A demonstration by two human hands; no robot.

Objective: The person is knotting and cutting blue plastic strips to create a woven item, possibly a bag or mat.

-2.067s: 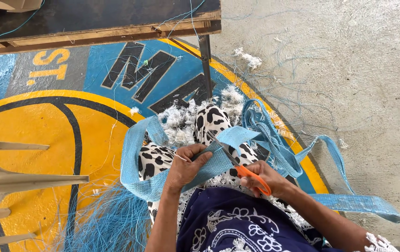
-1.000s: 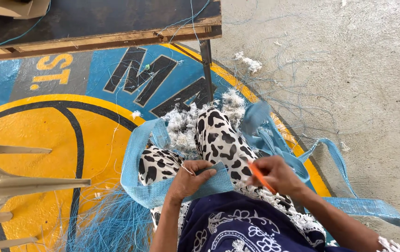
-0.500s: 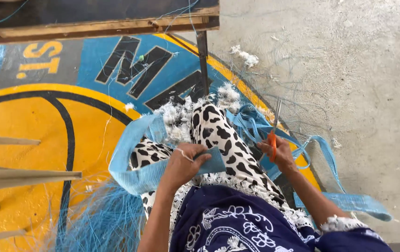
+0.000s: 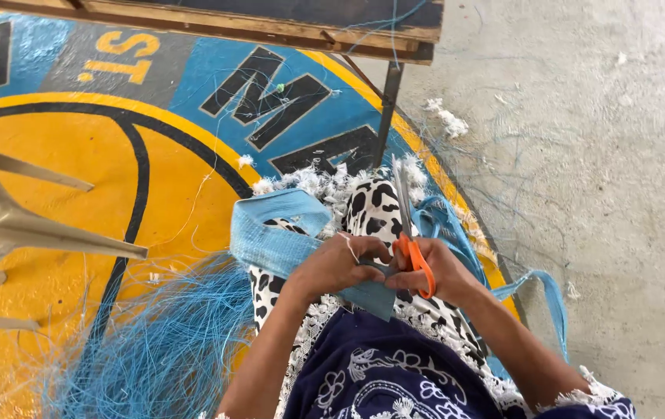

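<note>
My left hand (image 4: 338,265) pinches a strip of light blue woven strap (image 4: 274,237) over my lap, which is covered by black-and-white spotted cloth (image 4: 371,209). My right hand (image 4: 439,271) grips orange-handled scissors (image 4: 410,233), blades pointing up and away, right beside the left hand. The two hands touch at the strap's cut end (image 4: 371,295). More of the blue strap (image 4: 538,291) loops off to the right across the floor.
A heap of loose blue threads (image 4: 146,341) lies at lower left on a yellow and blue painted floor mat (image 4: 76,178). An overturned beige plastic chair (image 4: 6,225) is at the left. A wooden bench (image 4: 270,23) with a metal leg (image 4: 387,112) stands ahead. Bare concrete (image 4: 604,155) lies on the right.
My right hand has come back in from the right with the scissors and now meets my left hand at the strap. The view has shifted slightly.
</note>
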